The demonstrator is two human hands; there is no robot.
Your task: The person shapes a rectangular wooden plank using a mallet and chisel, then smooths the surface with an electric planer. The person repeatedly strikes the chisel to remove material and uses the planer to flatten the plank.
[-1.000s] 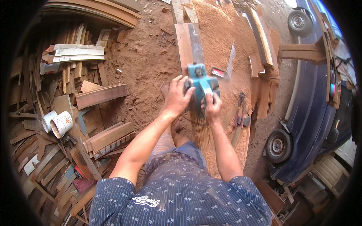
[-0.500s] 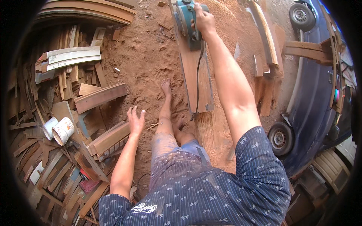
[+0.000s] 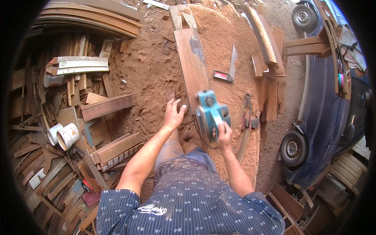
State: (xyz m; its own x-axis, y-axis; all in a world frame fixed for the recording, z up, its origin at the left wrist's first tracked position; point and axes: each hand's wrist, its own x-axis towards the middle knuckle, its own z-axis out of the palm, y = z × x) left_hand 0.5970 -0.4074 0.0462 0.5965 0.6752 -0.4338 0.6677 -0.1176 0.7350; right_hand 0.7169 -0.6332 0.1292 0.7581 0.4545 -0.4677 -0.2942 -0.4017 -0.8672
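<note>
My right hand (image 3: 224, 137) grips the handle of a teal electric planer (image 3: 209, 103), somewhat blurred by motion. The planer is at the near end of a long brown plank (image 3: 189, 55), close to my body; its tool body hides that end. A dark, rough streak runs along the plank's right side. To the left of the planer, my left hand (image 3: 174, 114) hovers with fingers apart and holds nothing. A try square (image 3: 227, 72) with a metal blade lies in the sawdust right of the plank.
Red-handled pincers (image 3: 246, 111) and a hammer (image 3: 248, 133) lie on the sawdust-covered bench (image 3: 219, 168). Curved timber pieces (image 3: 262, 35) rest beyond. Scrap wood (image 3: 111, 107) and two white buckets (image 3: 67, 136) crowd the left. A dark blue vehicle (image 3: 321, 117) stands at right.
My right hand has drawn the planer back along the plank toward my body, baring the far part and the try square. My left hand has moved up and to the right.
</note>
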